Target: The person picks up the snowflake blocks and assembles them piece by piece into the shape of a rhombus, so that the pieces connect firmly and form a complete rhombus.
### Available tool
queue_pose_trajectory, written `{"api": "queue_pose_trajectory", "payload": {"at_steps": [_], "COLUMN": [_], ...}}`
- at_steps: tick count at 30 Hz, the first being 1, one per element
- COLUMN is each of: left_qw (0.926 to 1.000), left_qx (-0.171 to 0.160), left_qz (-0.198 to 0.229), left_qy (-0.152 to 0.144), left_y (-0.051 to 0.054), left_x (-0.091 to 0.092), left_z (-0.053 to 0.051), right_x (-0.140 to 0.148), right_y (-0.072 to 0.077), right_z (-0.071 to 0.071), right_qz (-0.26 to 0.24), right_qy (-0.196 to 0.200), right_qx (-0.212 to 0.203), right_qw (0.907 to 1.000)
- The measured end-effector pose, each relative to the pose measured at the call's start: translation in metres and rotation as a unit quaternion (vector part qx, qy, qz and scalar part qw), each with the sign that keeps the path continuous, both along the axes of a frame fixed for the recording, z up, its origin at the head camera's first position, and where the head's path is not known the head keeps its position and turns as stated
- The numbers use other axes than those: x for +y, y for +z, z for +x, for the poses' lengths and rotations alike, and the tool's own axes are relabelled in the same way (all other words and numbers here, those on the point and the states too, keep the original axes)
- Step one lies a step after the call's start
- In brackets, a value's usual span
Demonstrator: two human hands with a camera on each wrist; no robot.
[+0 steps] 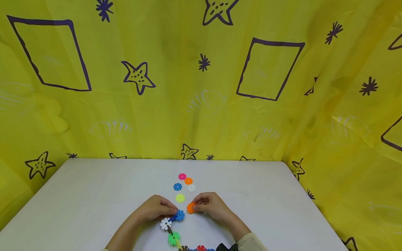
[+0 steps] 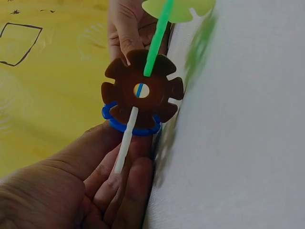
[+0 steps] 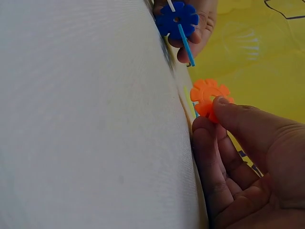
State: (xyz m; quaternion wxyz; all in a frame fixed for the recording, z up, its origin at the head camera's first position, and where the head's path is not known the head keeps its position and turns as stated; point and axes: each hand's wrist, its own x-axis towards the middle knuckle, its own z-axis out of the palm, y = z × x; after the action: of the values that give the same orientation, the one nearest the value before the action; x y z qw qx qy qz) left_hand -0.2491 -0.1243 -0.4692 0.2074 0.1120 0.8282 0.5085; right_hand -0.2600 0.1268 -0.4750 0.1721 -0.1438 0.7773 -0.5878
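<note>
Both grips are clamped: the left hand (image 1: pixel 157 207) pinches the disc chain (image 1: pixel 171 236) near its blue end, the right hand (image 1: pixel 213 206) an orange disc (image 1: pixel 190 208). Over the table (image 1: pixel 94 195), both are held so, perhaps, to leave facing edges free.

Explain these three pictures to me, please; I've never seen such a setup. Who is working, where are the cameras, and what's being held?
There is no machine here, just a person's two bare hands. The widest picture comes from a camera worn on the head, looking forward and down; the other two come from cameras on the left and right wrists.

On the white table lie five loose, notched, flower-shaped discs: pink, orange, blue, white and yellow. The left hand holds a curving chain of multicoloured, plastic-looking discs near its blue end. The right hand pinches a bright orange notched disc, apart from the chain.
</note>
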Motion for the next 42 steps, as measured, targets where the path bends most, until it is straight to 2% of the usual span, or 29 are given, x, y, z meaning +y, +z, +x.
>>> {"api": "queue_pose_trajectory", "payload": {"at_steps": [5,12,18,37,42], "left_qw": [0.9996,0.9998,0.9995,0.9981,0.9984], "left_qx": [-0.010,-0.017,-0.020,-0.037,-0.033], "left_qz": [0.025,0.012,0.024,0.047,0.042], "left_qy": [-0.012,-0.002,-0.002,-0.018,-0.020], "left_y": [-0.0018,-0.0012,-0.0017,-0.0016,-0.0017], "left_x": [0.0019,0.0029,0.0023,0.0038,0.0045], "left_z": [-0.0006,0.0013,0.0010,0.0011,0.0014], "right_x": [0.0014,0.0021,-0.0008,-0.0042,-0.0059], "right_y": [0.0012,0.0014,0.0004,-0.0017,-0.0023], "right_z": [0.0007,0.0009,0.0025,0.0064,0.0062], "right_qz": [0.000,0.009,0.006,-0.009,-0.014], "right_qy": [0.012,0.029,0.043,0.051,0.055], "right_qx": [-0.001,0.013,0.019,0.022,0.029], "right_qw": [0.9999,0.9995,0.9989,0.9984,0.9979]}}
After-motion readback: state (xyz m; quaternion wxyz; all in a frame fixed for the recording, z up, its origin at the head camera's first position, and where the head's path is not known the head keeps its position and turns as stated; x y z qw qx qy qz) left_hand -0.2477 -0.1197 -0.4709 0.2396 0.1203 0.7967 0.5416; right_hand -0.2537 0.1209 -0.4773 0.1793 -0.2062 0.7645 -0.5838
